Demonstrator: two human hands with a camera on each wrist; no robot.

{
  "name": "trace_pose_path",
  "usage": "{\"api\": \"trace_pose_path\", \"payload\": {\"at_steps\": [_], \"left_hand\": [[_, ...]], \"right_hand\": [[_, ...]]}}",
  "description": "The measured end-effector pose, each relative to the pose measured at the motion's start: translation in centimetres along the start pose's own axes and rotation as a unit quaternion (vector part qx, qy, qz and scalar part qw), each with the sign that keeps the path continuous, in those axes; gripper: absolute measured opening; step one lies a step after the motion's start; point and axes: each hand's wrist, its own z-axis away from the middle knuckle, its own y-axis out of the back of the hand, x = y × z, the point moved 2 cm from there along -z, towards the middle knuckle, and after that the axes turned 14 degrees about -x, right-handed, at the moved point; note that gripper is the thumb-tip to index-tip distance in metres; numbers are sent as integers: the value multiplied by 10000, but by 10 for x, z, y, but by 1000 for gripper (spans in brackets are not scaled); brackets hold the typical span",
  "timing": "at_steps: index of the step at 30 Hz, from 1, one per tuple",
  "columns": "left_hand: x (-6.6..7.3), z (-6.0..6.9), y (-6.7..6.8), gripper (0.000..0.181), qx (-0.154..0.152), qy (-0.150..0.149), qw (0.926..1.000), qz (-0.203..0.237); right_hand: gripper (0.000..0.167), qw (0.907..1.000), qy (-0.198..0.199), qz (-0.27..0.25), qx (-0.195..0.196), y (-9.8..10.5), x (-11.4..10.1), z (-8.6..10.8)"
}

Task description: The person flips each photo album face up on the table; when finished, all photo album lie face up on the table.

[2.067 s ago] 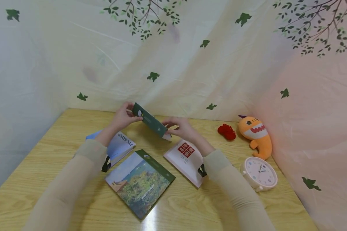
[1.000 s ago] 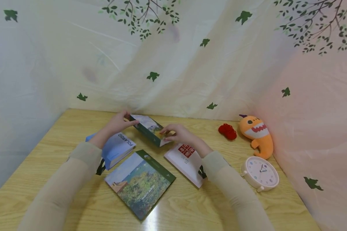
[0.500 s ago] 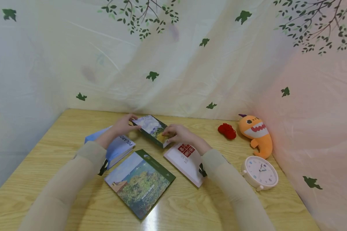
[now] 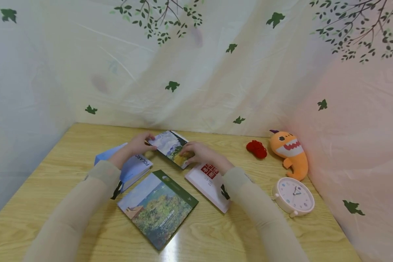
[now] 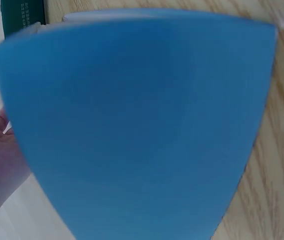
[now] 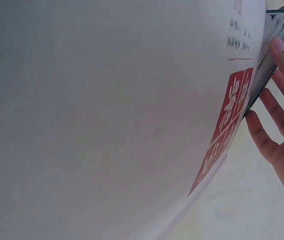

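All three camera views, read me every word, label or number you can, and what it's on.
"POLARO", on the blue-and-white album; any rest is hidden.
"PHOTO ALBUM", probably, on the front album; blurred. Its green-strip print: too small.
Red characters and small print on the white album: too blurred.
Clock markings: too small.
Print on the held album: too small.

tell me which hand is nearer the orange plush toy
Right. The right hand is at the right end of the back book, left of the toy, with the red bundle between; the left hand is farther, at the book's left end.
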Motion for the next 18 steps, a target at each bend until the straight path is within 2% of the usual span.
{"api": "trace_pose_path", "payload": {"at_steps": [11,18], "left_hand": [[-9,2,2,41,-277,28,9996,-12],[-2,3,2,47,-186,-76,9980,-600]], "right_hand": [[40,9999,89,112,-60,-4,-7,-6],[43,9999,-53,-105,-96,-4,-11,-1]]}}
